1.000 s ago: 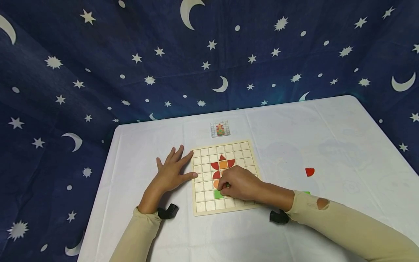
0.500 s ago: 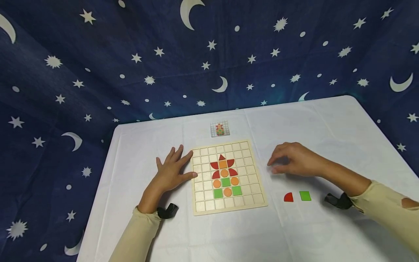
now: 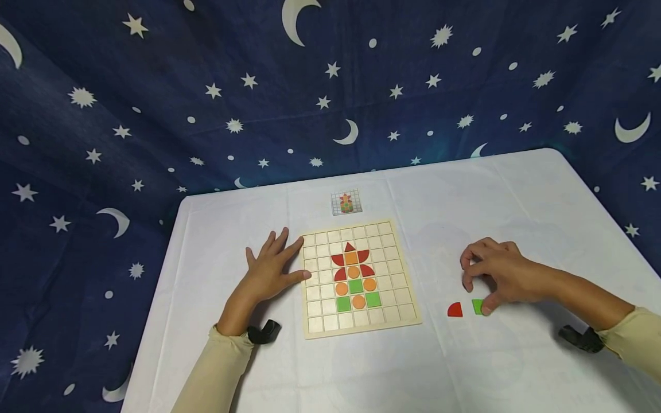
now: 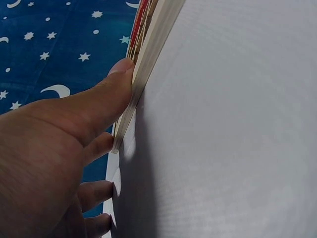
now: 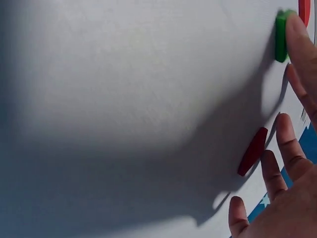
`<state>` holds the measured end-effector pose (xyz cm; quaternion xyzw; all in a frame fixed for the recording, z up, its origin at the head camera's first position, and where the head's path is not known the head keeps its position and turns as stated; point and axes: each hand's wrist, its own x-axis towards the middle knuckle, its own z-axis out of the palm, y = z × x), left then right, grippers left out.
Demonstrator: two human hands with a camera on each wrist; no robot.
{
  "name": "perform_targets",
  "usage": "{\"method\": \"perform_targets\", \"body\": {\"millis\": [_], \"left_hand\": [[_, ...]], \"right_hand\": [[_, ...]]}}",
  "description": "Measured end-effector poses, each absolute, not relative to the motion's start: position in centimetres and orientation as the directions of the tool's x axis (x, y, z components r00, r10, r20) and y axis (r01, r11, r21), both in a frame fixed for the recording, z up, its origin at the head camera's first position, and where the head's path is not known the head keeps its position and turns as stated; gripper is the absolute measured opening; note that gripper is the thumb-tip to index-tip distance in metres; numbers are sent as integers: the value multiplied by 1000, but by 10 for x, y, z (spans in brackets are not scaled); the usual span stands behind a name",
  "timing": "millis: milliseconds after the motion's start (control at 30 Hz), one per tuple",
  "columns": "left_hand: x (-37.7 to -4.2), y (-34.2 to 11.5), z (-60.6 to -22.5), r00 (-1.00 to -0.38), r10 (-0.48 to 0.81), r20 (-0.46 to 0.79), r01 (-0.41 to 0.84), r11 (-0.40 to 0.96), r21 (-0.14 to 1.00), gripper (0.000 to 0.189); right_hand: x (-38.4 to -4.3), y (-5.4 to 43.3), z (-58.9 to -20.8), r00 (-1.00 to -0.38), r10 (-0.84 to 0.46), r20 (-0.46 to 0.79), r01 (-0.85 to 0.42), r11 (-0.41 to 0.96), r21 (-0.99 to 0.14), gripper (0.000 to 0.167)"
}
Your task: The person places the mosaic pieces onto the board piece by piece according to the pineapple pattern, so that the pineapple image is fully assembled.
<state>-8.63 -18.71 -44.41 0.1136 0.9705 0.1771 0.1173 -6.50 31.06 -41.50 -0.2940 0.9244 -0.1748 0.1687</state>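
Observation:
My left hand (image 3: 273, 275) lies spread at the left edge of a wooden grid board (image 3: 325, 325). Its thumb and index finger touch that edge, as the left wrist view also shows. On the board sit red pieces, orange circles and green squares, among them an orange square (image 3: 351, 258) and a red triangle (image 3: 350, 247). Right of the board, my right hand (image 3: 503, 272) has its thumb on a loose green square tile (image 3: 477, 306), other fingers apart from it. A red quarter-circle (image 3: 455, 310) lies beside that tile. Another red piece (image 5: 252, 151) lies under the fingers, hidden in the head view.
A small pattern card (image 3: 346, 202) with a matching coloured figure lies behind the board. The white-covered table (image 3: 372, 373) ends at a dark blue curtain (image 3: 289, 115) with stars and moons. Black wrist straps (image 3: 265, 332) sit on both arms.
My right hand has left the board, where a green square now shows, and moved right and down to the loose green tile. The left hand has stayed in place.

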Motion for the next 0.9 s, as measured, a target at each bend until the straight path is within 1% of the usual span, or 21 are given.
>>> {"method": "perform_targets", "body": {"millis": [133,233,400,600,667,800,900], "left_hand": [[-86,-187,-443,-946,264,-190,180,911,370,87],[-86,-187,-443,-946,263,-191,179,911,371,87],[-86,-187,-444,-946,261,-193,177,912,369,87],[-86,-187,-443,-946,266,-184,181,906,382,87],[-86,-187,-443,-947,267,-181,183,906,381,87],[-86,-187,-443,-946,266,-183,182,907,380,87],[-86,-187,-443,-946,265,-185,180,907,381,87]], "right_hand": [[-65,311,-420,-789,-609,-82,-525,737,-426,40],[-68,309,-423,-802,-597,-28,-533,737,-416,41],[-73,299,-423,-836,-545,-62,-464,763,-450,38],[-76,285,-421,-849,-523,-74,-430,765,-480,31],[-76,279,-420,-852,-521,-57,-418,741,-526,27],[-77,259,-419,-853,-521,-30,-375,652,-659,23],[-75,238,-417,-847,-528,-55,-317,587,-745,20]]}}
